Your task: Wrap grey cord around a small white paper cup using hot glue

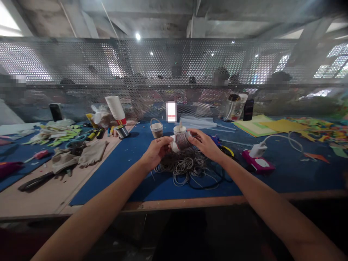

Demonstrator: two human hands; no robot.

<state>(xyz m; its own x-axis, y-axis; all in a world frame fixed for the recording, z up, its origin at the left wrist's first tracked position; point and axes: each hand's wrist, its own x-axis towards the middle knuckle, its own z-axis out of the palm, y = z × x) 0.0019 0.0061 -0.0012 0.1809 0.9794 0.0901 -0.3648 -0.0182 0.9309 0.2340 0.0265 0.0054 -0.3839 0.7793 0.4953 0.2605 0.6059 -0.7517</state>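
Observation:
A white paper cup, tilted on its side and partly covered in grey-brown cord, is held between my two hands above the table. My left hand grips its left end with thumb and fingers. On the right end, the fingers of my right hand close around the cord-covered part. Below the cup lies a loose tangle of grey cord. Just behind stand a small cord-covered cup with a looped handle and another pale cup with a stick-like piece rising from it.
A magenta power strip with a white charger sits at right. Coloured sheets lie beyond it. At left are a stack of paper cups, grey gloves and scissors. A perforated metal screen runs along the back.

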